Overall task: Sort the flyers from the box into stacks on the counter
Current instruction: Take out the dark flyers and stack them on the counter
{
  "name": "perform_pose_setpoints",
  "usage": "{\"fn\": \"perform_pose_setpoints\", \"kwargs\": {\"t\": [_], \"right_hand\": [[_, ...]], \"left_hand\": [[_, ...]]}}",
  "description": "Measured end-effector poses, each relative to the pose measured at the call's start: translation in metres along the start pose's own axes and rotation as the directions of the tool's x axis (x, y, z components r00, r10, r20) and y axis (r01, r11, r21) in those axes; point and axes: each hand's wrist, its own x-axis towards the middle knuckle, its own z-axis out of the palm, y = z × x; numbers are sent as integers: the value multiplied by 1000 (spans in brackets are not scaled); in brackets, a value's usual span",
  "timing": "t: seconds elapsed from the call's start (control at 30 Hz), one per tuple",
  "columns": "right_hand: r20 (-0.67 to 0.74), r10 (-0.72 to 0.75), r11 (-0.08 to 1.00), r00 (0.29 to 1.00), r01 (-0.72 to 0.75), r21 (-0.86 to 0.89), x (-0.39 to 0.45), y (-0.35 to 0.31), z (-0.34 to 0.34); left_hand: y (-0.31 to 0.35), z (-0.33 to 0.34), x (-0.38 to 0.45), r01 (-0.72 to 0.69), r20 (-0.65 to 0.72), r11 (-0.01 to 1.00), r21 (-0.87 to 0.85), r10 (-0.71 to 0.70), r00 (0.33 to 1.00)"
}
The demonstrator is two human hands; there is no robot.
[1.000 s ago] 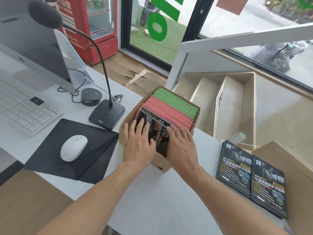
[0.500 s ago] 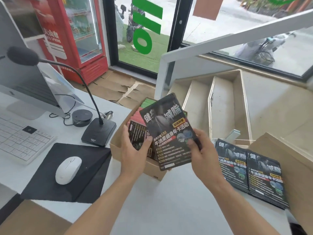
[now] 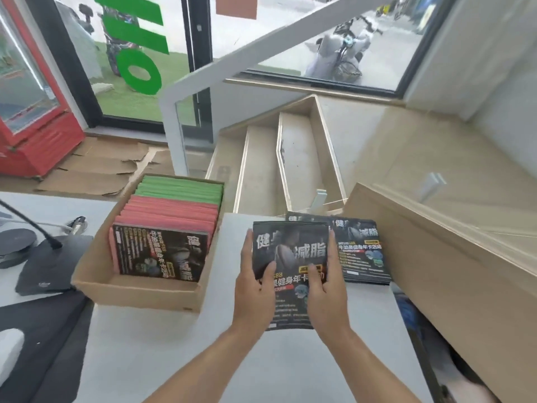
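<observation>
Both my hands hold a bundle of black flyers point(image 3: 290, 248) over the white counter point(image 3: 162, 353), just right of the cardboard box point(image 3: 136, 289). My left hand point(image 3: 252, 289) grips its left edge and my right hand point(image 3: 327, 289) grips its right edge, thumbs on top. The box holds more black flyers point(image 3: 159, 254) at the front, pink flyers point(image 3: 171, 210) behind them and green flyers point(image 3: 181, 187) at the back. A stack of black flyers point(image 3: 361, 251) lies on the counter right of the held bundle, partly hidden by it.
A desk microphone base point(image 3: 49, 266) and a black mouse pad point(image 3: 40, 344) lie left of the box. A large cardboard carton point(image 3: 453, 274) stands at the right. Beyond the counter edge stairs point(image 3: 290, 164) drop away.
The bundle of black flyers moved right and down from above the box to just over the counter beside the existing stack. My left hand left the box and now grips the bundle too.
</observation>
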Motion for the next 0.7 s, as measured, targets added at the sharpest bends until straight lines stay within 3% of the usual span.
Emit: {"fn": "perform_pose_setpoints", "kwargs": {"t": [0.1, 0.2, 0.4, 0.6, 0.7], "right_hand": [[-89, -43, 999, 995, 44, 12, 1, 18, -7], [-109, -104, 994, 989, 101, -30, -9, 37, -6], [-189, 21, 999, 982, -13, 40, -38, 66, 7], [-239, -116, 984, 964, 144, 100, -14, 43, -5], [-238, -122, 984, 964, 149, 99, -13, 57, -5]], "left_hand": [[0, 12, 0, -114, -7, 993, 42, 115, 993], [-16, 18, -9, -140, -50, 990, 22, 141, 989], [-33, 33, -26, -139, -66, 986, 93, 146, 987], [-7, 34, -11, -247, -94, 968, -28, 244, 965], [-10, 34, -13, -243, -68, 970, -17, 242, 968]]}}
